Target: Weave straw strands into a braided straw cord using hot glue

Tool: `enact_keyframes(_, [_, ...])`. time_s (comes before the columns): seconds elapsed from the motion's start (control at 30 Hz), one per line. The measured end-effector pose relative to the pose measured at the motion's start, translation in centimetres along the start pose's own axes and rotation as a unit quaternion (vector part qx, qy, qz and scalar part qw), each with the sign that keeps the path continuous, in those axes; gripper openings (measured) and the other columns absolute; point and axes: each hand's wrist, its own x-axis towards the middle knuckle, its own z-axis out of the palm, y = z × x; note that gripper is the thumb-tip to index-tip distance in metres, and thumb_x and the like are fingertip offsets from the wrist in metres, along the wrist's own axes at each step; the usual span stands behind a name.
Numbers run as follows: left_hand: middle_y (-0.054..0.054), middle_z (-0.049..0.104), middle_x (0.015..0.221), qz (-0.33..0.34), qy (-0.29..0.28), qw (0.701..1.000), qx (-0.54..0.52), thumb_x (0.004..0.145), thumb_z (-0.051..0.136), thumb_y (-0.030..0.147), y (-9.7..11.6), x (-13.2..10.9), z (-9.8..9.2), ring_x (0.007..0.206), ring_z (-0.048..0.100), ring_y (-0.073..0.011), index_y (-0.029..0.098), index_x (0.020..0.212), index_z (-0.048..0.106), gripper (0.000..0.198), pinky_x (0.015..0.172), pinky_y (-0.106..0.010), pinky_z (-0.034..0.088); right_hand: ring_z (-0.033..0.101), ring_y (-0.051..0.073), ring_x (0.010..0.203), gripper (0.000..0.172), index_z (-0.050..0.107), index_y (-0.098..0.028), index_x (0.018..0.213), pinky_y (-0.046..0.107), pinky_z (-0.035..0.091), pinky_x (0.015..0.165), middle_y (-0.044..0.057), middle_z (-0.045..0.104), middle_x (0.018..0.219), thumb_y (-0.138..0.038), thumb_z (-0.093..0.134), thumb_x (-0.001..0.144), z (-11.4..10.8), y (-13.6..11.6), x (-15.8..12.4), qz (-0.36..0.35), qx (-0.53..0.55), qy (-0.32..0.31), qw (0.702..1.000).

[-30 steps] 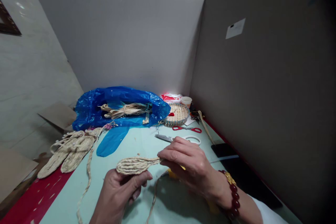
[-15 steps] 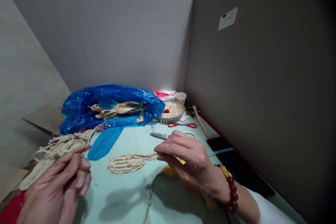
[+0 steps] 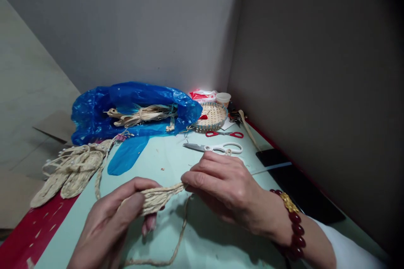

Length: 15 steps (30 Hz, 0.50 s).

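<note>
Between my hands hangs a flat piece of coiled straw cord (image 3: 154, 199), pale and ridged, narrowing to the right. My left hand (image 3: 116, 214) is closed around its wide end, thumb on top, hiding most of that end. The narrow end is pinched by the fingertips of my right hand (image 3: 224, 191), which wears a dark red bead bracelet (image 3: 296, 229). A loose length of braided cord (image 3: 181, 235) trails below onto the pale green tabletop. White-handled scissors (image 3: 214, 148) lie just beyond my right hand.
Woven straw sandals (image 3: 72, 168) with beads are piled at the left. Behind is a blue plastic bag (image 3: 91, 109) with a bundle of straw strands (image 3: 142, 115). Red-handled scissors (image 3: 224, 134), a woven basket (image 3: 214, 115) and a cup (image 3: 223, 98) stand back right; a black flat object (image 3: 306, 191) lies right.
My left hand has moved right and taken hold of the wide end of the coiled straw piece. My right hand keeps its pinch. The view has tilted down.
</note>
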Motion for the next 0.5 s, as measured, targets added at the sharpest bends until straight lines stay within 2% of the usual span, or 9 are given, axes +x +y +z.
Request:
enact_keyframes(0.1, [0.001,0.061,0.057,-0.033,-0.023,0.999,0.031,0.067,0.077,0.056,-0.4,0.3,-0.1,0.052,0.049,-0.0133,0.025,0.076,0.074,0.033,0.046,-0.022,0.041,0.044,0.018,0.067,0.018,0.071,-0.008,0.100,0.034,0.034,0.058,0.006,0.066,0.078,-0.011,0.054,0.094,-0.2,-0.5,0.4,-0.012,0.001,-0.025,1.000])
enact_keyframes(0.17, [0.002,0.064,0.059,-0.023,-0.009,0.998,0.056,0.064,0.079,0.056,-0.8,0.4,0.0,0.052,0.050,-0.0136,0.026,0.073,0.072,0.032,0.047,-0.022,0.042,0.043,0.017,0.065,0.025,0.072,-0.007,0.099,0.033,0.033,0.056,0.005,0.066,0.075,-0.014,0.048,0.100,0.0,-0.8,0.6,-0.023,0.002,-0.021,1.000])
enact_keyframes(0.27, [0.003,0.067,0.062,-0.014,-0.004,0.996,0.084,0.066,0.077,0.056,-1.3,0.4,0.2,0.052,0.053,-0.0144,0.028,0.074,0.071,0.030,0.049,-0.022,0.046,0.043,0.016,0.063,0.033,0.072,-0.008,0.096,0.033,0.034,0.054,0.004,0.067,0.073,-0.011,0.040,0.103,0.4,-1.0,0.6,-0.030,-0.001,-0.015,0.999])
enact_keyframes(0.5, [0.004,0.060,0.046,0.006,-0.021,0.988,0.150,0.072,0.070,0.058,-1.0,0.0,0.7,0.049,0.053,-0.0151,0.029,0.077,0.072,0.030,0.050,-0.022,0.045,0.047,0.017,0.065,0.032,0.067,-0.010,0.090,0.034,0.037,0.058,0.003,0.065,0.071,-0.010,0.038,0.104,0.6,-0.7,0.2,-0.036,-0.009,-0.028,0.999])
